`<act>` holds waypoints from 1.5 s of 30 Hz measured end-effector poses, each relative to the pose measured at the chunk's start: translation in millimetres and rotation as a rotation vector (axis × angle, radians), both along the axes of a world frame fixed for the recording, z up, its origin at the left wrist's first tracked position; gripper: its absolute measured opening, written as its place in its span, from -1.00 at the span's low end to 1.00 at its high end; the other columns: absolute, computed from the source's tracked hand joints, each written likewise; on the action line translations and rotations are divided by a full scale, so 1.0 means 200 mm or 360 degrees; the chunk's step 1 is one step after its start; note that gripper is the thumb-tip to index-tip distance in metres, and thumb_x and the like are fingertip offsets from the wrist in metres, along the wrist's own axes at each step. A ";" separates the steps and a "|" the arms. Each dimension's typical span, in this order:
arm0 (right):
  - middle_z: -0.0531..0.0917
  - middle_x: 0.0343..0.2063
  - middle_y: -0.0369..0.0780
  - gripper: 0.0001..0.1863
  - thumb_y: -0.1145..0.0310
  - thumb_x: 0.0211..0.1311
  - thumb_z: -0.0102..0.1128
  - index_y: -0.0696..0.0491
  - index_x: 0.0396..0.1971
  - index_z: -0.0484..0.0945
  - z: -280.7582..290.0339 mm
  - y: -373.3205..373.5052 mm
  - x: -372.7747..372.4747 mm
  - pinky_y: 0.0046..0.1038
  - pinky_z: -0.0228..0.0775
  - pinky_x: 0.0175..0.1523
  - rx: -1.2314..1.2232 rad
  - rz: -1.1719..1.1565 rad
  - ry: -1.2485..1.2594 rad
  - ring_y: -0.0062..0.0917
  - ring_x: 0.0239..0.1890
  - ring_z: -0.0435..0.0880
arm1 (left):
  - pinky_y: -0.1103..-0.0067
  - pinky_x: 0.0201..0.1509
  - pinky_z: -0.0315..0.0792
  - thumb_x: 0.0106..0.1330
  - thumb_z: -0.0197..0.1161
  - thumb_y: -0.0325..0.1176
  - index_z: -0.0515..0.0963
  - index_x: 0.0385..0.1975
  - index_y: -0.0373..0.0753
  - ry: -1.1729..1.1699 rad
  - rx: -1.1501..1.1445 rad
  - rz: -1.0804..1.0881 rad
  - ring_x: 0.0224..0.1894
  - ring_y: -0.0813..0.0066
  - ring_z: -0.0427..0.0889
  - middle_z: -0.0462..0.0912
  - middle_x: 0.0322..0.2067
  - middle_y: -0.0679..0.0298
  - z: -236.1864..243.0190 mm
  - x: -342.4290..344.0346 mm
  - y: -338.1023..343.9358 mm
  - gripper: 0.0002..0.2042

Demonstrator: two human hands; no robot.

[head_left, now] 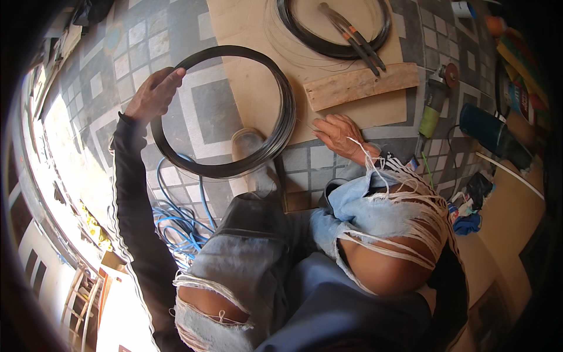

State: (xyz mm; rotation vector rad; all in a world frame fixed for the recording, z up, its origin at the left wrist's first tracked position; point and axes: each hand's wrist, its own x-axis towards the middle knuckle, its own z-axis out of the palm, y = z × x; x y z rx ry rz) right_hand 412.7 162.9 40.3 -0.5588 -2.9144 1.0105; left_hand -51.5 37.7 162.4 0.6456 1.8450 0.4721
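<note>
You seem to be paying out the wire coil [288, 111], left hand [155, 94] gripping its rim, right hand [341, 136] hold unclear; next probably calls for steady tension.

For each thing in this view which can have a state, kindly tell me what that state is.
Wire coil: wound in a ring, held by the left hand.
Second wire coil: wound, lying on the cardboard.
Pliers: lying across the second coil, handles close together.
Wooden board: lying flat.
Grinder: lying down, disc fitted; power unclear.
Blue cable: loosely looped.
Jeans: torn at both knees.
</note>
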 end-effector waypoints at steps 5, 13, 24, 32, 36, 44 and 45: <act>0.55 -0.64 -0.22 -0.80 0.30 0.25 0.41 0.02 -0.43 0.54 0.07 0.04 0.00 -0.21 0.42 -0.46 -0.0221 0.0082 0.0040 -0.19 -0.61 0.58 | 0.66 -0.61 0.10 0.50 0.11 0.27 0.46 -0.24 -0.23 0.0099 0.0039 -0.0064 -0.63 0.74 0.12 0.16 -0.59 0.54 0.02 0.01 -0.02 -0.44; 0.59 -0.68 -0.09 -0.85 0.33 0.38 0.26 0.07 -0.35 0.55 0.44 0.19 -0.27 -0.20 0.44 -0.51 -0.0184 0.0222 0.0253 -0.16 -0.65 0.62 | 0.63 -0.61 0.21 0.47 0.05 0.36 0.52 -0.25 -0.28 0.0270 0.0159 -0.0231 -0.67 0.70 0.23 0.23 -0.63 0.49 0.07 0.06 0.02 -0.35; 0.74 -0.55 -0.08 -0.85 0.43 0.17 0.18 0.11 -0.39 0.71 0.62 0.21 -1.28 -0.22 0.63 -0.36 0.0669 0.0647 0.0048 -0.22 -0.46 0.79 | 0.32 -0.38 0.36 0.55 0.04 0.19 0.52 -0.28 -0.41 0.0440 0.0337 -0.0497 -0.52 0.27 0.46 0.40 -0.58 0.13 0.13 0.11 0.08 -0.39; 0.76 -0.53 -0.12 -0.83 0.38 0.20 0.19 0.07 -0.37 0.74 0.70 0.26 -1.32 -0.25 0.65 -0.32 0.0763 0.0650 0.0120 -0.28 -0.42 0.81 | 0.35 -0.28 0.40 0.60 0.07 0.03 0.53 -0.16 -0.38 0.0532 0.0490 -0.0695 -0.45 0.23 0.48 0.45 -0.52 0.07 0.10 0.11 0.09 -0.53; 0.72 -0.61 -0.13 -0.86 0.35 0.22 0.21 0.05 -0.41 0.71 0.69 0.27 -1.32 -0.25 0.64 -0.39 0.0773 0.0647 0.0216 -0.28 -0.50 0.79 | 0.36 -0.28 0.42 0.58 0.11 0.02 0.55 -0.08 -0.37 0.0513 0.0488 -0.0687 -0.45 0.25 0.50 0.52 -0.47 0.06 0.10 0.10 0.08 -0.54; 0.69 -0.63 -0.14 -0.84 0.24 0.29 0.25 0.01 -0.36 0.67 0.70 0.29 -1.35 -0.33 0.61 -0.44 0.0911 0.0641 0.0413 -0.36 -0.55 0.77 | 0.29 -0.24 0.46 0.58 0.13 -0.05 0.55 -0.03 -0.36 0.0569 0.0630 -0.0700 -0.43 0.11 0.58 0.60 -0.44 0.01 0.08 0.13 0.08 -0.60; 0.70 -0.59 -0.13 -0.84 0.23 0.30 0.26 0.00 -0.34 0.67 0.71 0.30 -1.35 -0.34 0.61 -0.40 0.0906 0.0621 0.0424 -0.37 -0.51 0.77 | 0.27 -0.26 0.46 0.58 0.14 -0.08 0.54 -0.03 -0.37 0.0590 0.0632 -0.0702 -0.43 0.08 0.59 0.61 -0.44 0.00 0.08 0.14 0.08 -0.62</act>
